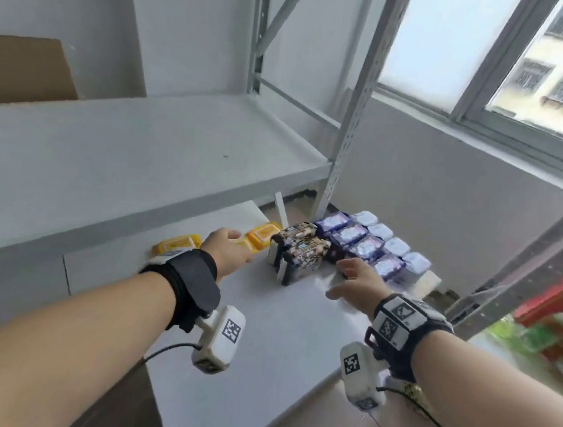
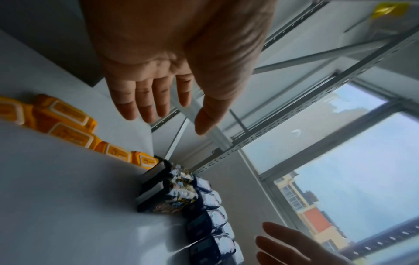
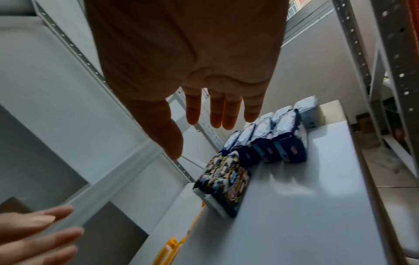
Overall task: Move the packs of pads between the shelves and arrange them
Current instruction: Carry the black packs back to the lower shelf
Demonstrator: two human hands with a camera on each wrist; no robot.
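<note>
Left hand (image 1: 226,250) and right hand (image 1: 358,280): spread, empty, above lower shelf (image 1: 297,318). Dark packs (image 1: 299,249) upright, between yellow packs (image 1: 264,234) and purple packs (image 1: 360,241).

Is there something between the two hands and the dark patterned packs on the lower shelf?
Nothing visible. The left hand and right hand are open, with only bare lower shelf before the dark patterned packs.
</note>
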